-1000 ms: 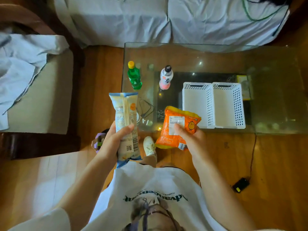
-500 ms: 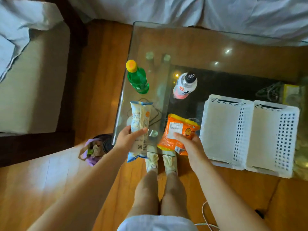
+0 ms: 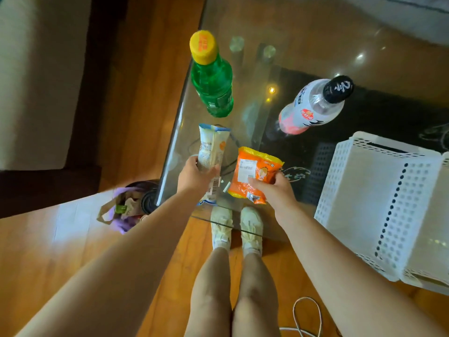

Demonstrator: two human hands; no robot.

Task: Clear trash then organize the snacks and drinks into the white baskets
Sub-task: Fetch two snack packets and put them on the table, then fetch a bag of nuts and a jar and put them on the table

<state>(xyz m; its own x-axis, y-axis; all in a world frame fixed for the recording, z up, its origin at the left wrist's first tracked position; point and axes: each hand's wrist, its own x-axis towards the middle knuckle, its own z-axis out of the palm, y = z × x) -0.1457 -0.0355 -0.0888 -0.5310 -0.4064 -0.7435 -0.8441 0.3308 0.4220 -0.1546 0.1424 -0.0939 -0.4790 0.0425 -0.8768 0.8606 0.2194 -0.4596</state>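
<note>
My left hand grips a pale blue-and-cream snack packet, held upright over the near left corner of the glass table. My right hand holds an orange snack bag just to its right, low over the glass. A green bottle with a yellow cap stands beyond the left packet. A clear bottle with pink drink and a black cap stands further right. Two white baskets sit side by side on the table's right part; the right one is cut off by the frame edge.
A dark bin lined with a purple bag of trash sits on the wooden floor by the table's left corner. My legs and pale shoes stand at the table's near edge. A white cable loops on the floor. A beige seat is at the left.
The view has tipped down and closer to the table. Both hands, each still holding its snack, have moved down toward the glass near the table's left corner.
</note>
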